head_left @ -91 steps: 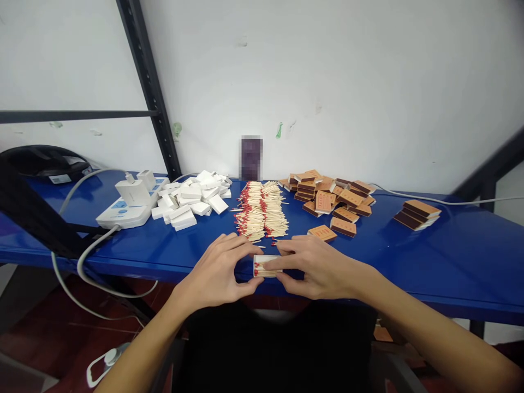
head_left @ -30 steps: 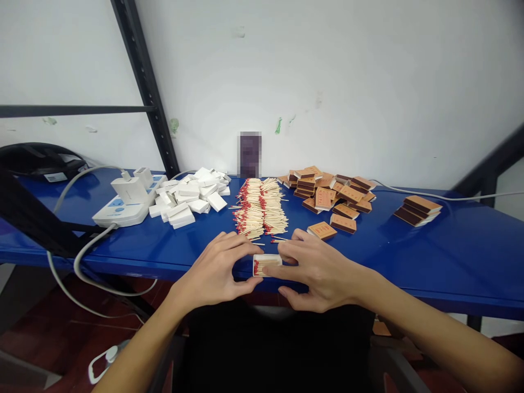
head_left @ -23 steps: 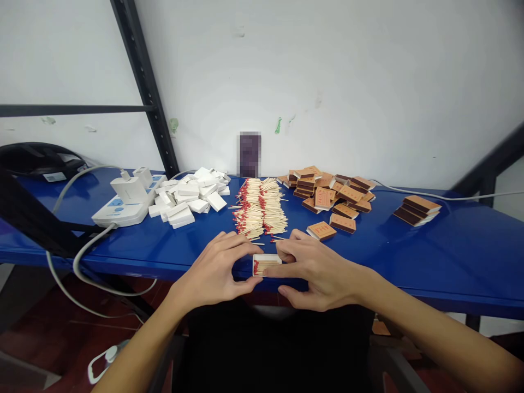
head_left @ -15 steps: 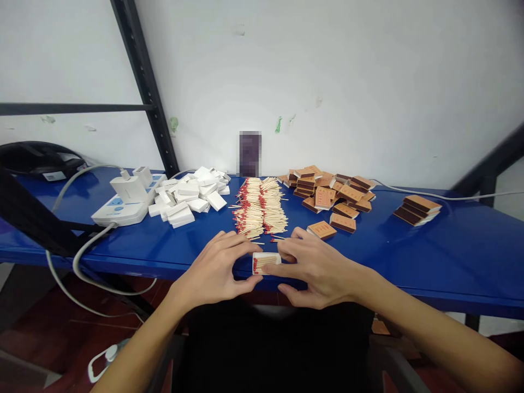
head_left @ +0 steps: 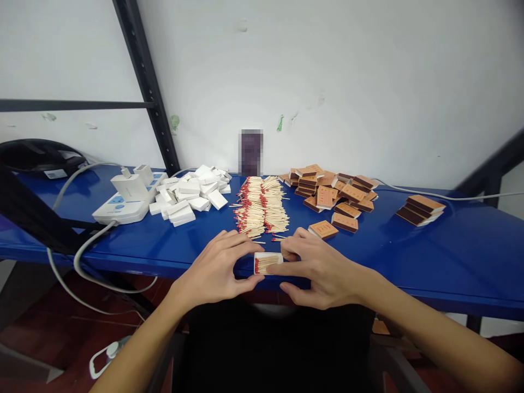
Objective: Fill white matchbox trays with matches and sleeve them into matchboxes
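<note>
My left hand pinches the left end of a small white matchbox tray between thumb and forefinger, at the front edge of the table. Inside the tray lies a layer of matches, red heads to the left. From the other side, my right hand rests its forefinger on these matches. Its thumb is spread away from the tray, and its other fingers are bent near the tray's right end. Just behind the hands is a big heap of loose matches in two rough columns.
White empty trays are piled to the left, near a power strip with plugs and cables. Brown matchbox covers are heaped to the right. Farther right sits a small stack of matchboxes. A blue table carries everything.
Both hands and the tray keep nearly the same pose. The whole view has shifted very slightly, and the right forefinger still touches the matches.
</note>
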Demonstrator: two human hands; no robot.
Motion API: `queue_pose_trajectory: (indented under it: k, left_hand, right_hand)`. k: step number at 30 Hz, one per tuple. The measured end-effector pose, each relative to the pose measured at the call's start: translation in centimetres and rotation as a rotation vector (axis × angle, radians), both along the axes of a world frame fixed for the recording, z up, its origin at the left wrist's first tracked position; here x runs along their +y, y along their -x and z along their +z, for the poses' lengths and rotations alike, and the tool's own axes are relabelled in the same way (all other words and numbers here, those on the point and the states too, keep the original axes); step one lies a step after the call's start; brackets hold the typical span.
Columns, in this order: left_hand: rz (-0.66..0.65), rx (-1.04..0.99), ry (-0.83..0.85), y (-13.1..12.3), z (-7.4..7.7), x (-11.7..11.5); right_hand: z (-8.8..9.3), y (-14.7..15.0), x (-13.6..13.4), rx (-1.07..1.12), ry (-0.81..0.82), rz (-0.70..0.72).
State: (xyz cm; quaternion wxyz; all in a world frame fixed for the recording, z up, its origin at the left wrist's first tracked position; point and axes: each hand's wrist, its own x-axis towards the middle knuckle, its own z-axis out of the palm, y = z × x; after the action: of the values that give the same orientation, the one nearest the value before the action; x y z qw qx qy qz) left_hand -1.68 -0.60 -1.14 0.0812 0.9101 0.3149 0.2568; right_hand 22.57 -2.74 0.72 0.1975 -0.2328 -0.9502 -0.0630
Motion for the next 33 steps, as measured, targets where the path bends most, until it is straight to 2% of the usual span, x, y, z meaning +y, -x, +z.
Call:
queue_pose_trajectory:
  k: [3,11,33]
  left_hand:
    - [-0.005,-0.002,-0.004,0.0,-0.1,0.0]
    - [-0.014,-0.009,-0.004,0.0,0.1,0.1]
    - [-0.018,-0.007,0.0,-0.1,0.3,0.0]
  right_hand:
    - [-0.2,0.0,-0.2,-0.009,-0.035,0.01]
    - [-0.5,0.1,0.0,0.101,0.007,-0.018]
    - [-1.1,0.1,0.1,0.104,0.061,-0.021]
